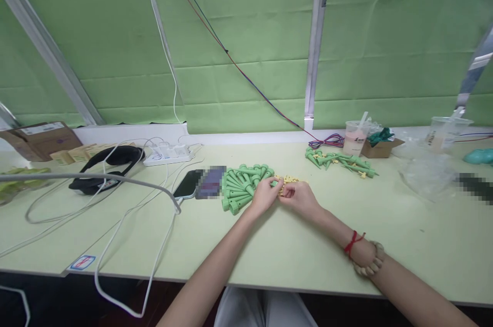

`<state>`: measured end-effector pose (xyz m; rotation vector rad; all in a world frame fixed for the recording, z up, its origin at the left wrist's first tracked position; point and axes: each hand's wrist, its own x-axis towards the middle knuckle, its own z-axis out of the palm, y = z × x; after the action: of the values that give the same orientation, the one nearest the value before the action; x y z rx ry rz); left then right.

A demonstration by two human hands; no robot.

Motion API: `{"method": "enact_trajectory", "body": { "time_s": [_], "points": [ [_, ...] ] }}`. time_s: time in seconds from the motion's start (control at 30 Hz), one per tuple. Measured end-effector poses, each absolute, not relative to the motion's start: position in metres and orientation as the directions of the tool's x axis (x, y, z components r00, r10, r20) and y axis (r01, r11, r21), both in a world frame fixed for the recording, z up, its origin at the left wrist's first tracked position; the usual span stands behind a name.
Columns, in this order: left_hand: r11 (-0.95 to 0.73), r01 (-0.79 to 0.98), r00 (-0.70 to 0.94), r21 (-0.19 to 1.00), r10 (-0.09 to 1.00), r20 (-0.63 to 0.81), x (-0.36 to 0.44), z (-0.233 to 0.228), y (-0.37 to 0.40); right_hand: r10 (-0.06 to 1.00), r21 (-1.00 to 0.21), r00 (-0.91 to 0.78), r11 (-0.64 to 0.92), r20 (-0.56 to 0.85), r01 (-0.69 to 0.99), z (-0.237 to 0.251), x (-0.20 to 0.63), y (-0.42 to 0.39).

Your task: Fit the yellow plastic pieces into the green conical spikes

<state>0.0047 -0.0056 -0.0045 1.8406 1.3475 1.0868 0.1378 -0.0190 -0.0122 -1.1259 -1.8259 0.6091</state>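
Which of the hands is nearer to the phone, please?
The left hand: it is just past the green pile from the phone. The right hand lies farther over, beyond the left.

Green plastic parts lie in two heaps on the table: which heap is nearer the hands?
The heap of green parts touching the left hand; the other heap lies farther back, beside the drink cup.

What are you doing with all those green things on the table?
A person sits at a pale green table. Both hands meet over a small heap of yellow pieces: the left hand pinches a green piece at its fingertips, and the right hand rests against it, fingers curled. A pile of green cone-shaped parts lies just left of the hands, with a second pile further back on the right.
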Motion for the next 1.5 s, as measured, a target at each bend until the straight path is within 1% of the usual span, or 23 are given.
{"method": "enact_trajectory", "body": {
  "time_s": [0.07,0.13,0.17,0.23,0.27,0.33,0.43,0.5,0.6,0.77,0.83,0.87,0.9,0.97,1.03,1.07,1.13,1.2,1.27,1.3,1.37,1.43,1.5],
  "points": [
    [-0.292,0.428,0.119,0.855,0.956,0.266,0.006,-0.002,-0.006,0.83,-0.691,-0.199,0.547,0.522,0.472,-0.012,0.136,-0.02],
    [-0.273,0.388,0.096,0.88,0.962,0.256,0.006,0.001,-0.006,0.853,-0.762,-0.175,0.519,0.492,0.387,-0.013,0.135,-0.019],
    [-0.264,0.363,0.086,0.894,0.964,0.25,0.006,0.002,-0.006,0.89,-0.835,-0.17,0.455,0.422,0.31,-0.014,0.135,-0.019],
    [-0.251,0.31,0.06,0.917,0.968,0.245,0.006,0.004,-0.005,0.957,-0.957,-0.204,0.241,0.206,0.164,-0.015,0.134,-0.018],
    [-0.254,0.285,0.05,0.924,0.967,0.25,0.006,0.004,-0.004,0.966,-0.986,-0.243,0.123,0.094,0.109,-0.014,0.134,-0.018],
    [-0.275,0.253,0.045,0.928,0.961,0.272,0.005,0.004,-0.003,0.935,-0.997,-0.347,-0.078,-0.075,0.004,-0.012,0.133,-0.019],
    [-0.31,0.249,0.053,0.917,0.95,0.307,0.003,0.003,-0.004,0.862,-0.943,-0.475,-0.286,-0.174,-0.172,-0.008,0.133,-0.021],
    [-0.322,0.254,0.061,0.912,0.947,0.317,0.002,0.003,-0.004,0.846,-0.917,-0.503,-0.329,-0.179,-0.227,-0.005,0.133,-0.022],
    [-0.329,0.254,0.08,0.91,0.944,0.319,0.001,0.001,-0.004,0.86,-0.947,-0.489,-0.266,-0.147,-0.183,-0.004,0.135,-0.022],
    [-0.294,0.306,0.104,0.906,0.956,0.276,0.002,-0.002,-0.001,0.912,-0.998,-0.407,-0.055,-0.049,-0.005,-0.006,0.133,-0.024],
    [-0.303,0.366,0.083,0.88,0.952,0.294,0.002,-0.003,0.0,0.932,-0.994,-0.36,0.068,0.032,0.087,-0.009,0.132,-0.023],
    [-0.308,0.399,0.069,0.863,0.949,0.307,0.002,-0.003,0.0,0.935,-0.974,-0.337,0.171,0.112,0.15,-0.011,0.131,-0.022],
    [-0.306,0.427,0.056,0.851,0.948,0.313,0.002,-0.002,-0.001,0.923,-0.928,-0.317,0.296,0.217,0.226,-0.013,0.131,-0.021],
    [-0.276,0.447,0.034,0.851,0.956,0.292,0.003,-0.001,-0.001,0.848,-0.754,-0.307,0.526,0.432,0.393,-0.016,0.131,-0.019],
    [-0.229,0.411,0.026,0.883,0.971,0.239,0.004,0.001,-0.002,0.768,-0.57,-0.328,0.632,0.55,0.525,-0.017,0.133,-0.017],
    [-0.206,0.377,0.028,0.903,0.977,0.211,0.005,0.002,-0.002,0.75,-0.512,-0.337,0.645,0.57,0.567,-0.017,0.134,-0.017],
    [-0.153,0.305,0.036,0.94,0.988,0.15,0.006,0.004,-0.002,0.732,-0.454,-0.348,0.652,0.585,0.607,-0.016,0.135,-0.016],
    [-0.099,0.25,0.034,0.963,0.995,0.094,0.007,0.004,-0.001,0.719,-0.438,-0.342,0.659,0.605,0.611,-0.014,0.137,-0.016],
    [-0.051,0.214,0.027,0.975,0.999,0.047,0.008,0.004,-0.002,0.718,-0.46,-0.317,0.659,0.62,0.595,-0.013,0.138,-0.015],
    [-0.035,0.2,0.023,0.979,0.999,0.031,0.008,0.004,-0.002,0.731,-0.493,-0.297,0.65,0.615,0.578,-0.012,0.138,-0.015],
    [-0.024,0.181,0.026,0.983,0.999,0.019,0.009,0.004,-0.003,0.8,-0.626,-0.257,0.589,0.542,0.512,-0.012,0.139,-0.014],
    [-0.033,0.167,0.033,0.985,0.999,0.027,0.008,0.005,-0.004,0.897,-0.809,-0.252,0.437,0.363,0.392,-0.012,0.14,-0.014],
    [-0.057,0.156,0.034,0.986,0.998,0.053,0.007,0.006,-0.005,0.944,-0.948,-0.299,0.215,0.141,0.233,-0.011,0.141,-0.015]
  ]
}}
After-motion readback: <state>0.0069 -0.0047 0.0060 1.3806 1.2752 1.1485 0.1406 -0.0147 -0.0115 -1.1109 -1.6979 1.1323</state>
